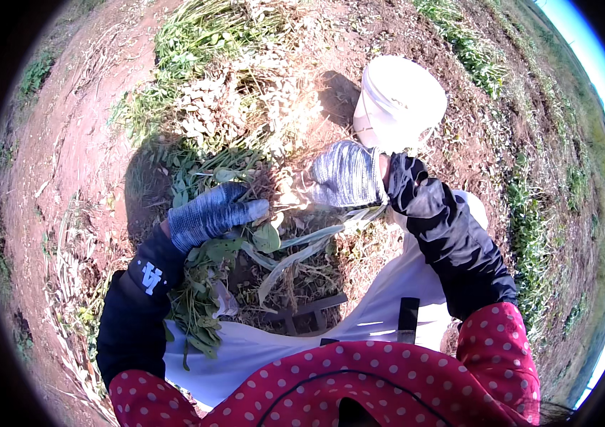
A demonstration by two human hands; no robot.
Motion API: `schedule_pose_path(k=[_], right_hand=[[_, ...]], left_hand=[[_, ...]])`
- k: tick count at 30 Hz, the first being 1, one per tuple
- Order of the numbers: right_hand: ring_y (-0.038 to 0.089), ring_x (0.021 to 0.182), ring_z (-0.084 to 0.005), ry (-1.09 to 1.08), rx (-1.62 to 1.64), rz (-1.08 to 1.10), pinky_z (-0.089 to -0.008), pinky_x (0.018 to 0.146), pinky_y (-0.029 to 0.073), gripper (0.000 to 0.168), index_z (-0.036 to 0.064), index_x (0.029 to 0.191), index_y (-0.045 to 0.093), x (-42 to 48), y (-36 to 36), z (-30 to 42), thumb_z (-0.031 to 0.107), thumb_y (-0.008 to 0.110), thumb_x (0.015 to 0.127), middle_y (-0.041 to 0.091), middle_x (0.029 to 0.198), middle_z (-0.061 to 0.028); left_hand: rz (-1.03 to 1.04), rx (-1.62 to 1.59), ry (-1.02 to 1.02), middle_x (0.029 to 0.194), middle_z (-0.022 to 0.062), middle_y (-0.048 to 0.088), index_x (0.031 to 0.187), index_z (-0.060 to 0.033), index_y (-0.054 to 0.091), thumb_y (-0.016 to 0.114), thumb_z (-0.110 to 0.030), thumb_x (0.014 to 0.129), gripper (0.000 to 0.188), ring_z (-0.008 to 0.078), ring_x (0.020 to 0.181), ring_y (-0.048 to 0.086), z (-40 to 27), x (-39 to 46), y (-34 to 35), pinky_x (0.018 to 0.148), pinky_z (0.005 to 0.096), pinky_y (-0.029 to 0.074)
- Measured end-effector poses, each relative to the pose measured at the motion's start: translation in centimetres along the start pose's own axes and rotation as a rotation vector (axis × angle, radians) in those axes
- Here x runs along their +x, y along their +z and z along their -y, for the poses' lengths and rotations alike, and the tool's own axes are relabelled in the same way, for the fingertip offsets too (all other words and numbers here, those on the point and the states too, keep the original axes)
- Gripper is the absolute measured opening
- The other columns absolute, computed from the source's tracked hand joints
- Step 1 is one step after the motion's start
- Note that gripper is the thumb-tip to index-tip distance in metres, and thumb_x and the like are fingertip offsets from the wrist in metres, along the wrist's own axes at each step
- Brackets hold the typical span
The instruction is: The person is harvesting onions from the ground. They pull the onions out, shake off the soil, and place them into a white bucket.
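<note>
In a grey knitted glove, my left hand (217,213) is closed around the stems of an uprooted leafy plant (206,299), whose leaves hang down over the white cloth on my lap. My right hand (346,173), gloved in grey and white, is at the plant's pale root end (283,184), right of the left hand. Its fingertips are hidden by glare and by the glove, so I cannot tell whether they grip anything. A white plastic bucket (369,115) stands just beyond the right hand. Its inside is washed out by sunlight.
A heap of pulled plants with pods, likely peanuts (211,107), lies on the soil ahead. Green rows (531,240) run along the right. Dry stalks (70,325) lie at the left. A long pale dry leaf (307,248) lies in front of me, above a dark frame (307,315).
</note>
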State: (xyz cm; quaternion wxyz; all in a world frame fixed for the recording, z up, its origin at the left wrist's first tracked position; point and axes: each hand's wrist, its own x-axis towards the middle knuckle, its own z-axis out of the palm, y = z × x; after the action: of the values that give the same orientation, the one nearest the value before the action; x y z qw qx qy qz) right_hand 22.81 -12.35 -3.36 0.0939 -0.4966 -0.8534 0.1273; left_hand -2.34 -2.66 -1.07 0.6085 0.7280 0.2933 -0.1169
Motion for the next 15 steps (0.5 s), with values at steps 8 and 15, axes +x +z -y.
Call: schedule_pose_path(k=[8, 15], right_hand=[[0.061, 0.077, -0.0206, 0.329, 0.953, -0.155, -0.0332, 0.072, 0.050, 0.025, 0.005, 0.106, 0.057, -0.3, -0.2, 1.8, 0.028, 0.050, 0.097, 0.062, 0.086, -0.0092], [0.062, 0.079, -0.0363, 0.216, 0.737, -0.173, -0.0415, 0.071, 0.050, 0.041, -0.001, 0.107, 0.055, 0.4, -0.2, 2.8, 0.037, 0.055, 0.091, 0.062, 0.083, -0.0200]], left_hand=[[-0.264, -0.249, 0.089, 0.083, -0.0006, 0.053, 0.103, -0.0028, 0.062, 0.056, -0.043, 0.090, 0.042, 0.0104, 0.078, 0.050, -1.3, -0.3, 0.2, 0.075, 0.0274, 0.043], [-0.158, -0.157, 0.158, 0.091, 0.0019, 0.056, 0.109, -0.0023, 0.062, 0.053, -0.038, 0.093, 0.040, 0.0126, 0.085, 0.052, -0.8, 1.3, 0.9, 0.083, 0.0294, 0.042]])
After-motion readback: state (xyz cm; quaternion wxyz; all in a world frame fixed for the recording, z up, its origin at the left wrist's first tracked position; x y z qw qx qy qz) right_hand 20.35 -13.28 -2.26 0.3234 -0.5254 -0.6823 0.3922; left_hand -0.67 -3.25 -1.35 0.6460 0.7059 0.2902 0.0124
